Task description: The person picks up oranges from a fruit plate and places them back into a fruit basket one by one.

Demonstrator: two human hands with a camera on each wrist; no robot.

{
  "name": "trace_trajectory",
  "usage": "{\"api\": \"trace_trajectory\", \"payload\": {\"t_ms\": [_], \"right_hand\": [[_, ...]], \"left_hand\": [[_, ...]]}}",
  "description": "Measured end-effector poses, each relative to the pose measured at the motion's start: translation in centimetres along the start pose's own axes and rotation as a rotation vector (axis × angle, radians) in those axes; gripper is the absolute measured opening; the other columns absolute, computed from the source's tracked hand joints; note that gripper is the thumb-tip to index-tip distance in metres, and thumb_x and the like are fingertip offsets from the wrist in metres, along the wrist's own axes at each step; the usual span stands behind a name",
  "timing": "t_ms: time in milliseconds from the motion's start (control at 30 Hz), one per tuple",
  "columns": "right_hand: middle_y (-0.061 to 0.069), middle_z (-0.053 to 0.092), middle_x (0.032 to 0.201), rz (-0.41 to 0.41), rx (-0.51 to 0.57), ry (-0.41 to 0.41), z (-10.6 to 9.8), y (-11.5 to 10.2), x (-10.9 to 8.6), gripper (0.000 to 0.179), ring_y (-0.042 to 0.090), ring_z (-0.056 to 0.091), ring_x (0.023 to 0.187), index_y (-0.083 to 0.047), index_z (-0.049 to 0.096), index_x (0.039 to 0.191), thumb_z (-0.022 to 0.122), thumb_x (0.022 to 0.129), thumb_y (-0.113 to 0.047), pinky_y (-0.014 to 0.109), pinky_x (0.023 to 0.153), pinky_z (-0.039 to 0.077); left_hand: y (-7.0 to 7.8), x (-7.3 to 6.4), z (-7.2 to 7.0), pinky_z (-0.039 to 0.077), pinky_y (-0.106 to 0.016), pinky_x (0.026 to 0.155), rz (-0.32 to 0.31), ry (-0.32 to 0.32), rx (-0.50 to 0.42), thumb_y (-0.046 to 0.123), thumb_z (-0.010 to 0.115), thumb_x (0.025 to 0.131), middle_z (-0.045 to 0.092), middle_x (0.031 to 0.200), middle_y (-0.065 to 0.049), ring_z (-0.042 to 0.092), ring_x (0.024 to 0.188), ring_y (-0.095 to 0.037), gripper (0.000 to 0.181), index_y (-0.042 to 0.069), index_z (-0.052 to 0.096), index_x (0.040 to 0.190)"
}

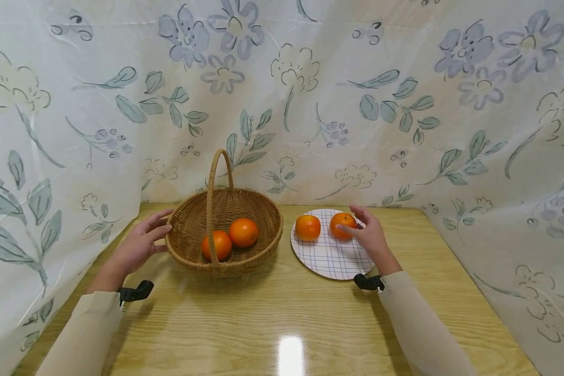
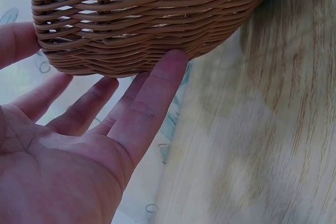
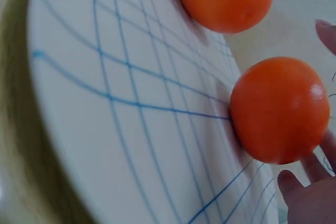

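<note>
A wicker basket (image 1: 258, 261) with a tall arched handle stands left of centre, two oranges (image 1: 243, 232) inside it. My left hand (image 1: 138, 244) is at its left side with fingers extended. Close up in the left wrist view, fingertips touch the woven wall (image 2: 157, 30). To the right, a round white plate (image 1: 329, 263) with blue grid lines bears two more oranges. Around the right-hand orange (image 1: 342, 223), my right hand (image 1: 372, 239) has its thumb and fingers spread. The right wrist view shows gaps between some fingertips and this orange (image 3: 281, 111); contact behind it is hidden.
The wooden table (image 1: 225, 324) carries both basket and plate. Behind them and along both sides hangs a floral cloth (image 1: 301, 130). The other orange (image 1: 307, 227) on the plate lies just left of the one by my right hand.
</note>
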State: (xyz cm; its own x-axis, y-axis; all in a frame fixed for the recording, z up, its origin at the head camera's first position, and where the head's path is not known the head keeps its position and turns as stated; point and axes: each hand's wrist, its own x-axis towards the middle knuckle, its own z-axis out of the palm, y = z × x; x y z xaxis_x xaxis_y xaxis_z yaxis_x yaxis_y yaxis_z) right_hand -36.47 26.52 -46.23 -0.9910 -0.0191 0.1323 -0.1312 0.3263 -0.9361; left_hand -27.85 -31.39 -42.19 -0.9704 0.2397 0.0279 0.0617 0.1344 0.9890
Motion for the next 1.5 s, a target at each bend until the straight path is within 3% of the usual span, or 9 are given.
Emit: {"api": "trace_trajectory", "payload": {"t_ms": [300, 567, 1133, 1300, 1500], "right_hand": [[0.014, 0.039, 0.162, 0.118, -0.065, -0.037, 0.5, 1.4, 0.3, 0.091, 0.037, 0.039, 0.144, -0.019, 0.036, 0.159, 0.087, 0.084, -0.026, 0.053, 0.124, 0.030], [0.014, 0.039, 0.162, 0.103, -0.120, -0.037, 0.8, 2.1, 1.0, 0.096, 0.038, 0.041, 0.142, -0.018, 0.032, 0.161, 0.088, 0.083, -0.025, 0.055, 0.122, 0.033], [0.019, 0.041, 0.158, 0.142, -0.128, -0.035, 1.1, 1.5, 0.8, 0.094, 0.041, 0.041, 0.141, -0.014, 0.035, 0.159, 0.088, 0.082, -0.018, 0.056, 0.122, 0.034], [0.016, 0.042, 0.158, 0.144, -0.082, -0.030, 1.2, 0.9, 0.6, 0.090, 0.039, 0.042, 0.141, -0.018, 0.039, 0.157, 0.088, 0.082, -0.018, 0.055, 0.122, 0.033], [0.013, 0.042, 0.158, 0.064, 0.006, -0.055, 1.4, -1.2, 0.2, 0.089, 0.037, 0.045, 0.137, -0.021, 0.039, 0.157, 0.088, 0.083, -0.016, 0.051, 0.119, 0.040]], "left_hand": [[0.2, -0.1, 0.0, 0.060, -0.031, 0.088, -0.013, 0.005, 0.019, 0.029, 0.047, 0.110, 0.020, 0.161, -0.031, 0.059, 0.118, -0.003, 0.065, 0.011, 0.018, 0.165], [0.2, -0.1, 0.0, 0.060, -0.031, 0.088, -0.014, 0.002, 0.025, 0.031, 0.047, 0.110, 0.020, 0.162, -0.032, 0.058, 0.118, -0.003, 0.066, 0.011, 0.017, 0.165], [0.0, 0.3, -0.2, 0.061, -0.031, 0.087, -0.001, -0.009, 0.018, 0.030, 0.048, 0.110, 0.022, 0.160, -0.031, 0.060, 0.118, -0.004, 0.065, 0.010, 0.018, 0.165], [0.1, 0.3, -0.2, 0.061, -0.032, 0.087, -0.002, -0.013, 0.010, 0.029, 0.048, 0.110, 0.023, 0.159, -0.031, 0.061, 0.118, -0.005, 0.066, 0.009, 0.017, 0.165], [0.2, 0.3, -0.2, 0.061, -0.032, 0.086, -0.006, -0.012, 0.013, 0.030, 0.047, 0.111, 0.023, 0.159, -0.031, 0.061, 0.118, -0.005, 0.066, 0.009, 0.016, 0.165]]}}
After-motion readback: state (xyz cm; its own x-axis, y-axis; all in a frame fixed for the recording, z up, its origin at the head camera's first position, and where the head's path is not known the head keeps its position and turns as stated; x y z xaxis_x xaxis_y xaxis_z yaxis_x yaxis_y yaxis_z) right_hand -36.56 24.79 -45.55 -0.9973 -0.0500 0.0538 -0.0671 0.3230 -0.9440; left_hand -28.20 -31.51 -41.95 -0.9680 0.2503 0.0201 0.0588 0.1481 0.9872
